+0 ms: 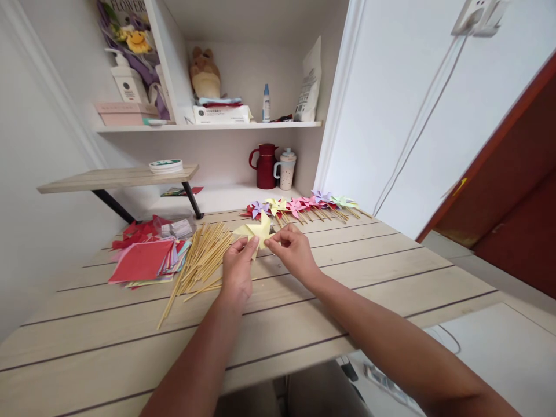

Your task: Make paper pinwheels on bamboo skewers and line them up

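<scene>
My left hand (238, 267) pinches a pale yellow folded paper pinwheel (256, 231) just above the wooden table (356, 278). My right hand (292, 248) is closed in a pinch at the pinwheel's right side, near its centre; whether it holds a small pin I cannot make out. A pile of thin wooden sticks (200, 260) lies just left of my left hand. Beyond the sticks, at the left, sits a stack of coloured paper squares (145, 259) with a red sheet on top. A row of finished pinwheels on sticks (304, 206) lies at the table's far edge.
A red jug (266, 166) and a lidded mug (286, 169) stand in the alcove behind the table. A raised wooden shelf (117, 177) carries a round tape roll. Upper shelves hold a plush toy, bottles and boxes. A dark red door (512, 191) is at right.
</scene>
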Demonstrator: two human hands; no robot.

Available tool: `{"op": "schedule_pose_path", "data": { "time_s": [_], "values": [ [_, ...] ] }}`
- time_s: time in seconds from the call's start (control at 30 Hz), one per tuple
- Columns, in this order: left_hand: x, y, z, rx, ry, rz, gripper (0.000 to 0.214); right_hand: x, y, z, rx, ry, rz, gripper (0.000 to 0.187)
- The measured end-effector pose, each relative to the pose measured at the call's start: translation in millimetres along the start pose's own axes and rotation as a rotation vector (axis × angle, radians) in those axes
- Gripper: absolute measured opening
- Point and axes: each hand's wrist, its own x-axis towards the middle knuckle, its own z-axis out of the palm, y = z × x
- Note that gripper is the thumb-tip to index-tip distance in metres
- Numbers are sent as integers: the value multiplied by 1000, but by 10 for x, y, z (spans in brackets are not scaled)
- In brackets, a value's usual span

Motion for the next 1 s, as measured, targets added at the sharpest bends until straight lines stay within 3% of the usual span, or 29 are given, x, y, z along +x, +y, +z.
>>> {"op": "schedule_pose_path", "data": {
  "time_s": [0.17, 0.3, 0.5, 0.63, 0.8, 1.0],
  "values": [
    [30, 0, -31, 28, 29, 43, 28, 11, -9, -29, 28, 3, -13, 24],
    [89, 4, -100, 21, 92, -1, 32, 88, 9, -141, 143, 87, -25, 30],
    [136, -3, -148, 50, 117, 53, 28, 187, 82, -217, 318, 91, 190, 42],
    [151, -41, -155, 128, 58, 140, 23, 179, 52, -183, 393, 5, 313, 50],
    [115, -45, -115, 243, -13, 269, 16, 163, -5, -158, 503, -108, 356, 66],
    [49, -9, -43, 284, -34, 321, 10, 141, 5, -170, 606, -306, 394, 45]
  ]
}}
